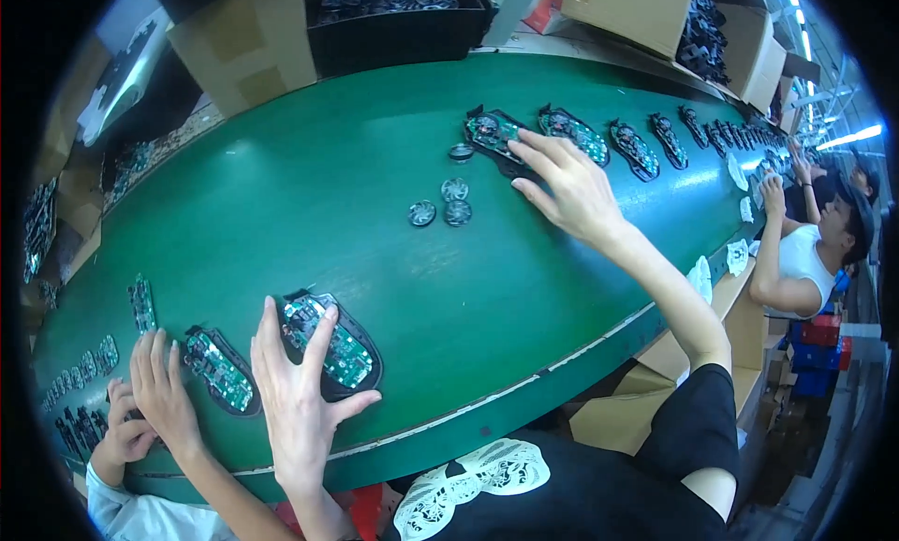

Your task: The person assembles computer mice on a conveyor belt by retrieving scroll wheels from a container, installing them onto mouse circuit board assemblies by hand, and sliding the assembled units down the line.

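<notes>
My left hand (302, 384) lies with fingers spread over a black shell holding a green circuit board (347, 361). One fingertip rests on the board's upper part, and the thumb sticks out past the shell's lower edge. Farther off to the right, my right hand (571, 193) reaches out with fingers extended and thumb apart. Its fingertips touch another black shell with a board (492, 129), partly covering its right side. Beside that shell are several round black wheels with silvery fan-like faces (455, 189), lying loose on the green belt (375, 251).
More filled shells (634, 150) run in a row along the belt's far right. At left, a co-worker's hands (161, 384) are near a bare board (142, 303) and another shell (221, 371). A black bin of parts (398, 36) and cardboard boxes (245, 50) line the far side. Another person (810, 251) works at right.
</notes>
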A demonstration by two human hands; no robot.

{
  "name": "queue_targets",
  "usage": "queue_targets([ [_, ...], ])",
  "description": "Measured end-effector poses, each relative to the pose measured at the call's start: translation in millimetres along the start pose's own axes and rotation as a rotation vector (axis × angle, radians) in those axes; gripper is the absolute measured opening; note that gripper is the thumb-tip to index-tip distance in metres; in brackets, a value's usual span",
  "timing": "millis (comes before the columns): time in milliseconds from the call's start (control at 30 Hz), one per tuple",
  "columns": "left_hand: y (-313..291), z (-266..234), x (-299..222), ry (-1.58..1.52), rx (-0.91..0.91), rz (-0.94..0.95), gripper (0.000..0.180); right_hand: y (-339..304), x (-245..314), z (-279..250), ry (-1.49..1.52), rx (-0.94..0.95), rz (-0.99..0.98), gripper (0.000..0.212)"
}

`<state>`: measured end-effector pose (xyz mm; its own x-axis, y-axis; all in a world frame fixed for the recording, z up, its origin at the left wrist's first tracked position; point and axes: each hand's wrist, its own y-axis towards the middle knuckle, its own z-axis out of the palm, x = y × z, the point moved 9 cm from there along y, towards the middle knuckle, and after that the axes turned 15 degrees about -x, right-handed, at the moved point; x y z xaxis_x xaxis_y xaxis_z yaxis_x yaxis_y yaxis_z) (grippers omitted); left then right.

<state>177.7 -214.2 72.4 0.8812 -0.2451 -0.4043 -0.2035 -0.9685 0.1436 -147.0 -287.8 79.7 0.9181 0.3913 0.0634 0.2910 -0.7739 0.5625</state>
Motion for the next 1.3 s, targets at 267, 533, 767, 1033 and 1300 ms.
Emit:
queue_targets([
  [267, -11.2, 17.7, -49.1, -0.04, 0.071, 0.098, 0.106, -18.9, 3.4, -14.1, -0.005, 0.136, 0.116, 0.043],
  [533, -19.9, 35.2, -87.8, -0.036, 0.14, 0.152, 0.108, 55.8, 47.1, -2.4, 0.043, -0.042, -0.106, 0.027],
  [767, -28.6, 14.4, -48.9, -0.15, -0.01, 0.029, 0.09, 58.9, 35.4, 42.1, -0.098, 0.23, -0.118, 0.02],
  [1033, -25.9, 20.5, -61.3, -0.121, 0.043, 0.162, 0.076, 57.6, 100.1, -19.6, 0.731, 0.223, 0.176, 0.037],
  [1300, -25.3, 25.5, -73.5, -0.029, 0.057, 0.209, 0.066, 11.7, 164.4, -9.2, 0.785, 0.364, -0.106, 0.059],
])
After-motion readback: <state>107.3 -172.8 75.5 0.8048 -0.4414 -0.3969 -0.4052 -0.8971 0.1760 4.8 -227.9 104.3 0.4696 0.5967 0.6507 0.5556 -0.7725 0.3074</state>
